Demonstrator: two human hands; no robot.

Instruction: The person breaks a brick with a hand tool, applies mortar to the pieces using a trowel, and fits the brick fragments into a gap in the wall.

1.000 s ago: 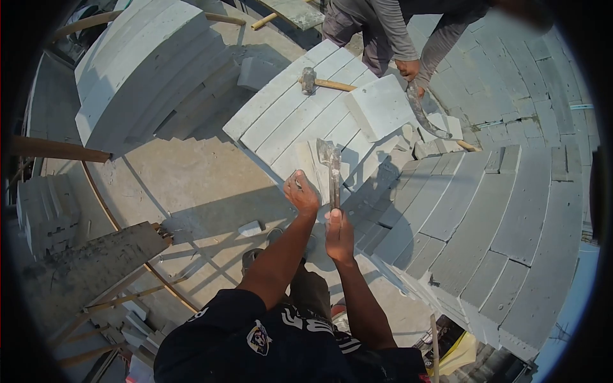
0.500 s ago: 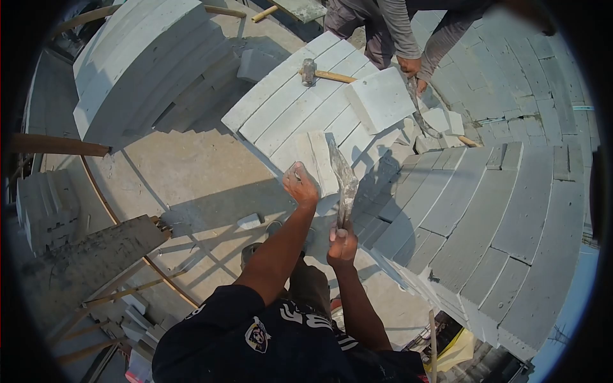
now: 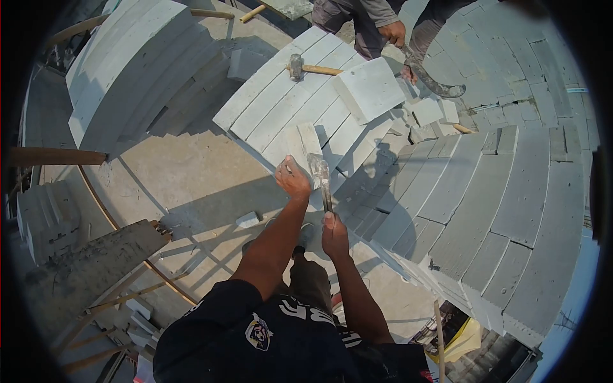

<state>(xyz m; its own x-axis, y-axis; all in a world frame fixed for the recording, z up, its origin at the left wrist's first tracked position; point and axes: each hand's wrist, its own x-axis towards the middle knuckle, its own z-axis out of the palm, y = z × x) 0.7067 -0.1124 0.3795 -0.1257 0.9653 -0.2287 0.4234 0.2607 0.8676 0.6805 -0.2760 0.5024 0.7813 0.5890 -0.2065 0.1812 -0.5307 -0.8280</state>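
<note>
My right hand (image 3: pixel 334 236) is wrapped round the handle of a machete (image 3: pixel 322 182), its broad blade dusty and pointing away from me. The blade lies against the right side of a narrow pale concrete block (image 3: pixel 306 142). My left hand (image 3: pixel 294 177) is curled at the near left end of that block, steadying it; part of its grip is hidden. Under the block is a stack of long light-grey blocks (image 3: pixel 268 131). On this stack rest a hammer (image 3: pixel 295 67) with a wooden handle and a larger square block (image 3: pixel 369 89).
Across the stack, a co-worker's hand (image 3: pixel 392 32) grips another curved blade (image 3: pixel 434 80) above broken block pieces (image 3: pixel 426 111). Tall block stacks (image 3: pixel 121 70) stand at left. A block wall (image 3: pixel 472 210) curves along the right. A loose chunk (image 3: pixel 248 219) lies on the floor.
The machete's blade has swung left and turned, coming against the narrow block. My right hand moved slightly up and left. The co-worker's curved blade has lifted and swung right.
</note>
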